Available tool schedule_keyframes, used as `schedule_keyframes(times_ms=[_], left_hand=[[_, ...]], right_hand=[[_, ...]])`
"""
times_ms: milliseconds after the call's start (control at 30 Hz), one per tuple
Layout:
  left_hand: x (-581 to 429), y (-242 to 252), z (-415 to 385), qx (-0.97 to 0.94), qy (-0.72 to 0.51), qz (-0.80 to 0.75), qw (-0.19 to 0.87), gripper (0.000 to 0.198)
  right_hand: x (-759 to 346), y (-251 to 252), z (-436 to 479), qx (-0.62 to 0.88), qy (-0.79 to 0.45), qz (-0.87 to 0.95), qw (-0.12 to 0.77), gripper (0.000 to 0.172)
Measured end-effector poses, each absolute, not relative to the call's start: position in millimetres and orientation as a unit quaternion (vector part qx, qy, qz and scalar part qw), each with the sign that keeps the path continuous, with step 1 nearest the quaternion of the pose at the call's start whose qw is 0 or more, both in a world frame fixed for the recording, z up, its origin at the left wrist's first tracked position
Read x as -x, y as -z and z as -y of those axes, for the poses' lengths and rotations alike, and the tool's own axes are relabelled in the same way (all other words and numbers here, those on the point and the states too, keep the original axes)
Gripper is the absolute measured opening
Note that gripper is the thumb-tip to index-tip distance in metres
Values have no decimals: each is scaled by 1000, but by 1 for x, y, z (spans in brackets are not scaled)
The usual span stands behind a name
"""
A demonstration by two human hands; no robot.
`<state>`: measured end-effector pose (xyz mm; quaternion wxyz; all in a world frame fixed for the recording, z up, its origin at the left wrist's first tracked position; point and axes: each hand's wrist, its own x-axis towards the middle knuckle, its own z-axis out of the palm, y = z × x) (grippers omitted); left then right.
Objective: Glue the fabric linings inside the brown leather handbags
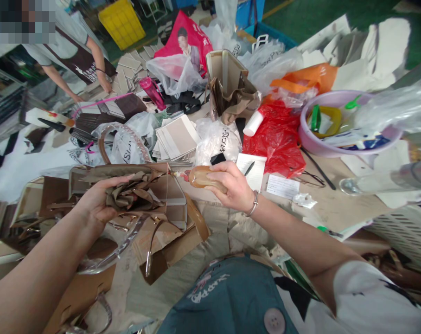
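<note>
My right hand (235,186) is wrapped around an amber squeeze bottle (200,177). Its reddish tip points left, close to the upper edge of an unfinished handbag (175,200). Bunched brown lining fabric (130,191) from that bag is gripped in my left hand (101,200), with the fingers partly hidden behind the folds. The bag lies tilted on the table, its stiff tan panels showing. A curved handle wrapped in clear plastic (127,246) hangs below my left hand.
Other bag bodies (28,199) crowd the left. Behind are stacked beige panels (178,139), a standing bag (227,65), a red plastic bag (273,139) and a purple basin (304,134). A notepad (250,169) with a pen lies near my right hand. A co-worker (81,55) handles panels at the far left.
</note>
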<state>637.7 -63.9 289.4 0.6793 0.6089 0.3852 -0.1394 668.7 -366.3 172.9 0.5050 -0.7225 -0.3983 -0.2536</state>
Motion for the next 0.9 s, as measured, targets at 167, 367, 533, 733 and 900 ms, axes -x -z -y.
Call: schedule_keyframes(times_ms=[167, 367, 533, 733, 900], left_hand=[[-639, -291, 70, -609, 129, -400, 673, 23], [-644, -290, 75, -614, 122, -396, 672, 22], [-648, -288, 75, -616, 118, -394, 671, 22], [-650, -286, 69, -608, 138, -390, 677, 23], [-652, -281, 65, -597, 126, -382, 695, 23]], right_hand=[[-674, -172, 363, 725, 264, 392, 501, 23], [-661, -141, 365, 746, 198, 403, 492, 19], [-656, -131, 365, 746, 176, 418, 488, 21], [-666, -143, 367, 745, 203, 409, 486, 20], [-662, -135, 371, 755, 182, 439, 452, 17]])
